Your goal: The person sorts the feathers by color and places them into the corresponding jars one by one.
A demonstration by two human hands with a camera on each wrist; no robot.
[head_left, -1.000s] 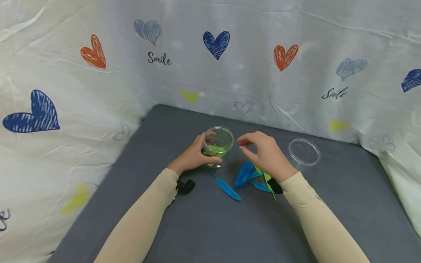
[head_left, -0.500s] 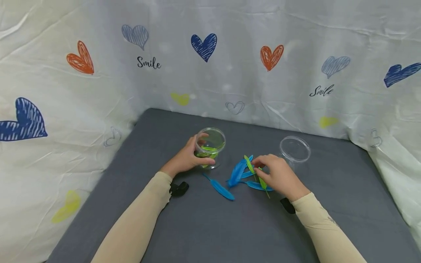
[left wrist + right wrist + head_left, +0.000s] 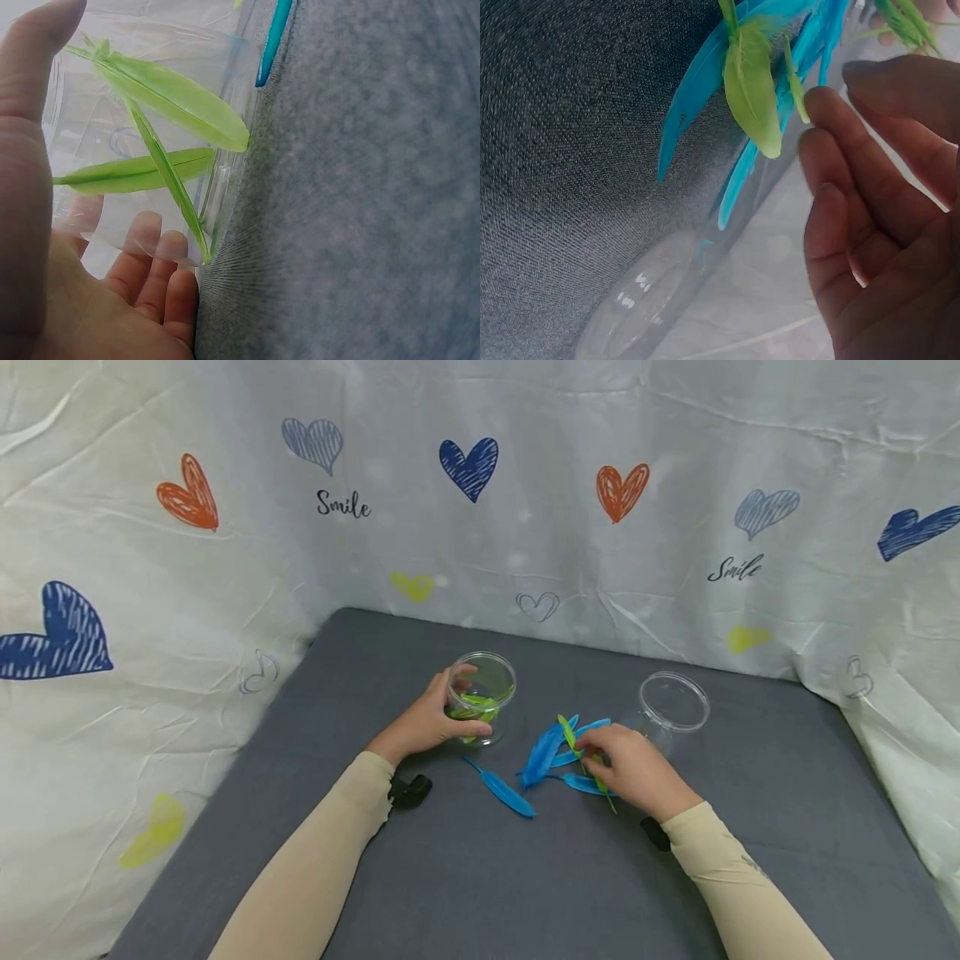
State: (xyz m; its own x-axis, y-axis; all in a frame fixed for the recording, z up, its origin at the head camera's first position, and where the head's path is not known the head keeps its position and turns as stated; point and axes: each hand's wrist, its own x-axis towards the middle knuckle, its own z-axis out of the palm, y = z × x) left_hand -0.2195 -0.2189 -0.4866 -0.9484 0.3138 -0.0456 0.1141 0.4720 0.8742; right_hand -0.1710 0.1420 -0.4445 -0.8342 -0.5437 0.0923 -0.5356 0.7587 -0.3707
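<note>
My left hand (image 3: 427,718) grips a clear plastic jar (image 3: 495,685) from its left side, thumb in front and fingers behind. Several green feathers (image 3: 176,101) lie inside the jar, seen through its wall in the left wrist view. My right hand (image 3: 637,768) hovers over a loose pile of feathers, fingers bent and a gap between thumb and index finger. By its fingertips are a long green feather (image 3: 567,733) and a second green feather (image 3: 751,97). Blue feathers (image 3: 542,756) lie under and around them. A single blue feather (image 3: 507,793) lies apart, nearer the jar.
A clear round plastic piece (image 3: 675,702), a lid or another container, stands behind my right hand. Grey cloth (image 3: 450,877) covers the table. A white curtain (image 3: 555,543) printed with hearts hangs along the back and left.
My right hand has come away from beside the jar, down and right to the feather pile, then shifted slightly left there. My left hand keeps its grip on the jar.
</note>
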